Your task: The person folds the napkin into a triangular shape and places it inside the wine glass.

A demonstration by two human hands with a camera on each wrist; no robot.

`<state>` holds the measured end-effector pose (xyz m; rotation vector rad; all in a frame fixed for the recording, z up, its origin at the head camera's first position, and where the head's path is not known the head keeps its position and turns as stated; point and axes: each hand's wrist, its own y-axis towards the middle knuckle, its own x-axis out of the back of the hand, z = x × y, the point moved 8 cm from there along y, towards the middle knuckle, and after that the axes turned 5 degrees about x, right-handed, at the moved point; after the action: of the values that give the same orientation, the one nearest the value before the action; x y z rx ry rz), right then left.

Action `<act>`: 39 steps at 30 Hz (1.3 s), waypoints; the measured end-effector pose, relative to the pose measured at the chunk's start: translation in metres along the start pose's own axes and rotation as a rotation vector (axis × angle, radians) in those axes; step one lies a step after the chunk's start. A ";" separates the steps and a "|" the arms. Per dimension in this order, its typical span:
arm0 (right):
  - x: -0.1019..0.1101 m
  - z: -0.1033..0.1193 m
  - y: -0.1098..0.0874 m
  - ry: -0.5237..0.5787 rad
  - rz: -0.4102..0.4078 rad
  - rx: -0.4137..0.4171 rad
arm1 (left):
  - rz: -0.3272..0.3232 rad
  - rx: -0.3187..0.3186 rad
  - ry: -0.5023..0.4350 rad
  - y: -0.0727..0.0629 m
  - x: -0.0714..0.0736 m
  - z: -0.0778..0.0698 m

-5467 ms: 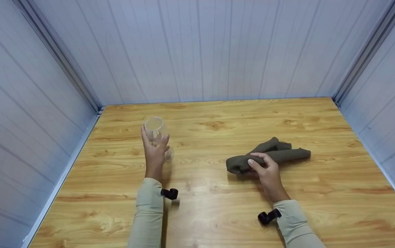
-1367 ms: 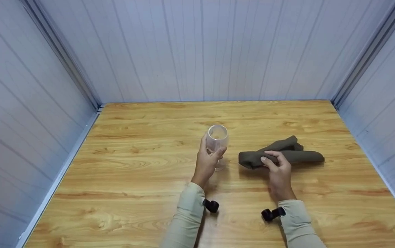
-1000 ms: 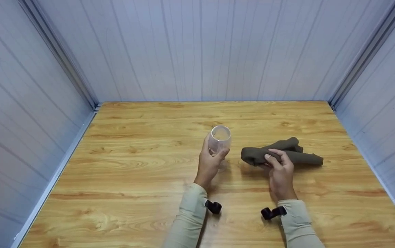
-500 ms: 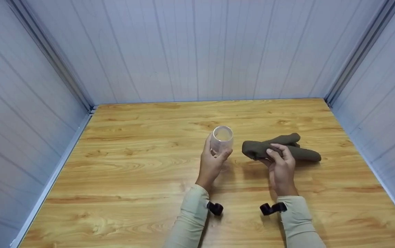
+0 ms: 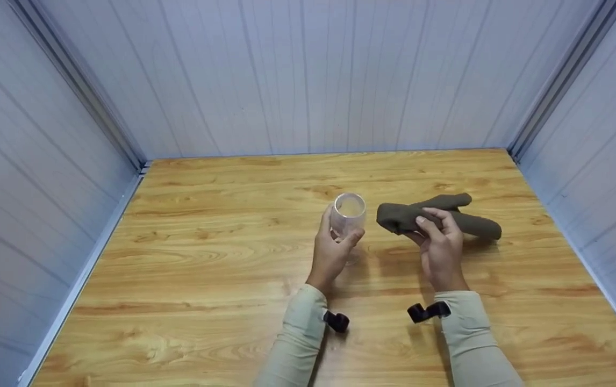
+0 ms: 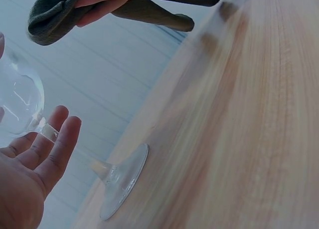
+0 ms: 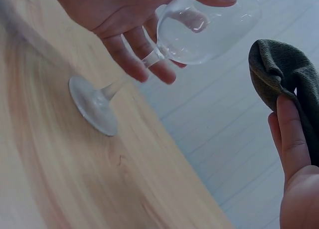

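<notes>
Wine glass (image 5: 349, 221) and left hand (image 5: 331, 251) have moved right since the earliest frame; cloth (image 5: 398, 216) has risen with right hand (image 5: 441, 248).
Left grip: thumb and fingers curved round the glass, which is upright, its foot (image 6: 125, 183) below the grip at the tabletop (image 5: 206, 301). Right grip: firm pinch on the rolled cloth, folded end left of it, near but apart from the glass, two rolled lengths to its right.

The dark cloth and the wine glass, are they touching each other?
Apart. In the head view, a narrow strip of tabletop shows between the wine glass and the dark cloth; the right wrist view also shows a gap.
</notes>
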<state>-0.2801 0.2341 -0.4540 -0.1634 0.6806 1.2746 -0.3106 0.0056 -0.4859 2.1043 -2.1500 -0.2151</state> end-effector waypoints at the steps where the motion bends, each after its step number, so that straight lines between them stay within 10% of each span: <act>1: -0.003 0.001 0.002 0.001 0.007 0.007 | 0.003 -0.003 -0.007 0.001 0.000 -0.001; 39: -0.074 0.020 0.015 -0.008 0.171 0.147 | 0.026 0.014 -0.008 -0.001 0.000 -0.006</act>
<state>-0.2959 0.1874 -0.3934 0.0209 0.7916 1.3815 -0.3087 0.0053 -0.4806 2.0843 -2.1881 -0.2069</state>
